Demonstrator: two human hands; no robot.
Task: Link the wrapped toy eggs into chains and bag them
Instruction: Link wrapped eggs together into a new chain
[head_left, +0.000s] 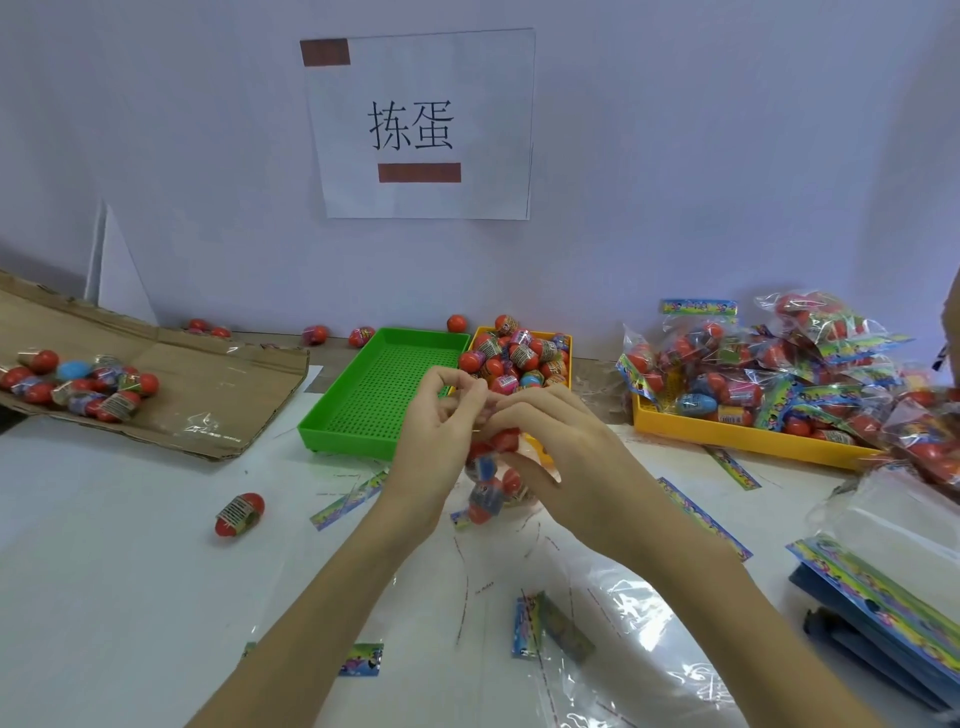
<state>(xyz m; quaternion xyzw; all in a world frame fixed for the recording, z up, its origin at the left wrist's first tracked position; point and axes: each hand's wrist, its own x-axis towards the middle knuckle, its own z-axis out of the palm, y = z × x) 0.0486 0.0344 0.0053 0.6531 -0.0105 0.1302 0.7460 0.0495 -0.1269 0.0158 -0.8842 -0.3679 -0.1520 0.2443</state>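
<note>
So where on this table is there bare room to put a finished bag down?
The green tray holds nothing. Bare white tabletop lies near-left, between the cardboard sheet and the lone egg. The far-right yellow tray is heaped with filled bags, and the small yellow tray brims with loose eggs.

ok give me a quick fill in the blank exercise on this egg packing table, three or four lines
1. The tray right behind the hands has nothing in it and is coloured ____.
2. The lone egg on the white table lies nearer the ____ hand.
3. The eggs at far left rest on flattened ____.
4. The bagged eggs are heaped on a ____ tray.

Missing words: green; left; cardboard; yellow
</note>
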